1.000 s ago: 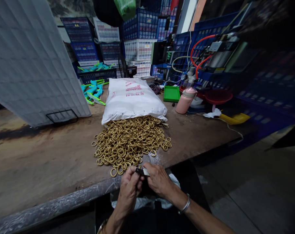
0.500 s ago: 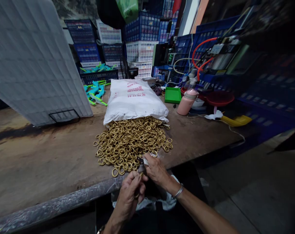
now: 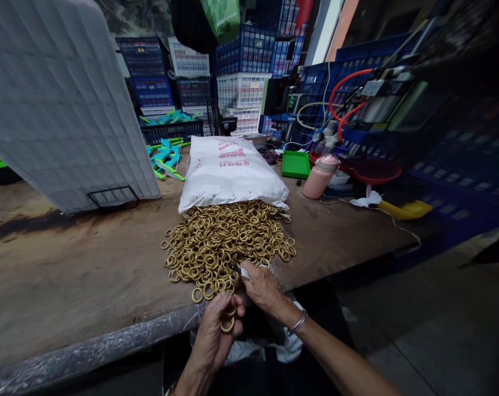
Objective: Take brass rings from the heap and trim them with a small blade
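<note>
A heap of brass-coloured rings spills from the mouth of a white sack onto the table. My left hand is at the table's front edge, its fingers curled round a couple of gold rings in front of the palm. Just to its right, at the near side of the heap, my right hand is closed. Something pale shows at its thumb and a small dark tip lies by the rings; what it grips is mostly hidden.
A quilted grey-white panel stands at the left. Behind the sack are turquoise and green pieces and stacked crates. To the right stand a green tray, a pink bottle and a yellow scoop.
My left hand has turned and opened slightly, so the rings in its fingers now show. My right hand stays closed at the heap's near edge. The whole view has shifted slightly.
</note>
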A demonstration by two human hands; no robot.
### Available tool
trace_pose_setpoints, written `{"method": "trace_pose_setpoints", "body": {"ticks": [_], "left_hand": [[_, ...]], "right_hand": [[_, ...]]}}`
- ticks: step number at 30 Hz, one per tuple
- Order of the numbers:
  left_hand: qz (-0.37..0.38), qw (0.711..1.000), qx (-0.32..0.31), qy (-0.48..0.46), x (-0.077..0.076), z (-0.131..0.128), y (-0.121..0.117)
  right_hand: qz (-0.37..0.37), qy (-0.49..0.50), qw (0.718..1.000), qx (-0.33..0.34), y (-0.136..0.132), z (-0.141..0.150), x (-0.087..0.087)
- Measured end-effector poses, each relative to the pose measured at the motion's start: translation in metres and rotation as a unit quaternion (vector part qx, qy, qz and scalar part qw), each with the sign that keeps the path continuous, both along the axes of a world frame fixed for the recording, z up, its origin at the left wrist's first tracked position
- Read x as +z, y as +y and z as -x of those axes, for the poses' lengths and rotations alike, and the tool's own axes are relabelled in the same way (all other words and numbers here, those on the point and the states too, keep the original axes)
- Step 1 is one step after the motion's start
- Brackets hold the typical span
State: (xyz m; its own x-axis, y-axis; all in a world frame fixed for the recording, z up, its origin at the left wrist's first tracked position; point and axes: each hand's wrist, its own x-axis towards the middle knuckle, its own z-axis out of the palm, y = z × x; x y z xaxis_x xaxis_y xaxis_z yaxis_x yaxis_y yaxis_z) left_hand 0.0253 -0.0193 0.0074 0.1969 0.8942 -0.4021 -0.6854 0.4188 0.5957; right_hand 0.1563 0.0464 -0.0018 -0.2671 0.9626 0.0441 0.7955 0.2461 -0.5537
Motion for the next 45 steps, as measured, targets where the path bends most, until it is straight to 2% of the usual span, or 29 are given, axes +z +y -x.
{"method": "trace_pose_setpoints", "body": {"ticks": [3,7,12,15,17,20,22,23,25,27,32,36,41,45], "left_hand": [[-0.022,0.998,0.011,0.050,0.001,-0.002,0.006],[-0.048,0.989,0.036,0.134,0.002,-0.009,0.015],[-0.070,0.975,0.016,0.212,-0.005,-0.014,0.024],[-0.110,0.963,0.009,0.246,-0.008,-0.014,0.026],[-0.151,0.945,0.030,0.288,-0.008,-0.014,0.025],[-0.216,0.893,0.066,0.389,-0.010,-0.012,0.023],[-0.246,0.864,0.071,0.434,-0.011,-0.010,0.022],[-0.251,0.859,0.069,0.441,-0.011,-0.010,0.021],[-0.244,0.867,0.062,0.430,-0.012,-0.010,0.020],[-0.223,0.888,0.059,0.399,-0.011,-0.011,0.019],[-0.118,0.941,0.020,0.318,-0.004,-0.014,0.018],[-0.102,0.953,-0.008,0.284,0.003,-0.014,0.014],[-0.105,0.972,-0.072,0.195,0.005,-0.011,0.009],[-0.103,0.979,-0.062,0.167,0.003,-0.011,0.005]], "right_hand": [[0.035,0.134,0.990,-0.013,0.001,-0.006,0.002],[0.099,0.285,0.954,-0.006,-0.003,-0.014,0.009],[0.162,0.330,0.929,0.031,-0.009,-0.017,0.011],[0.197,0.349,0.915,0.033,-0.011,-0.013,0.011],[0.227,0.361,0.904,0.022,-0.013,-0.010,0.013],[0.268,0.377,0.886,-0.007,-0.014,-0.006,0.016],[0.263,0.373,0.890,-0.016,-0.013,-0.004,0.016],[0.249,0.367,0.896,-0.018,-0.013,-0.003,0.016],[0.218,0.351,0.910,-0.017,-0.011,-0.002,0.016],[0.197,0.335,0.921,-0.021,-0.010,-0.001,0.016],[0.144,0.277,0.949,-0.041,-0.010,0.000,0.021],[0.110,0.245,0.963,-0.024,-0.012,-0.001,0.023],[0.091,0.241,0.966,-0.005,-0.017,-0.003,0.023],[0.100,0.255,0.962,0.012,-0.020,-0.004,0.026]]}}
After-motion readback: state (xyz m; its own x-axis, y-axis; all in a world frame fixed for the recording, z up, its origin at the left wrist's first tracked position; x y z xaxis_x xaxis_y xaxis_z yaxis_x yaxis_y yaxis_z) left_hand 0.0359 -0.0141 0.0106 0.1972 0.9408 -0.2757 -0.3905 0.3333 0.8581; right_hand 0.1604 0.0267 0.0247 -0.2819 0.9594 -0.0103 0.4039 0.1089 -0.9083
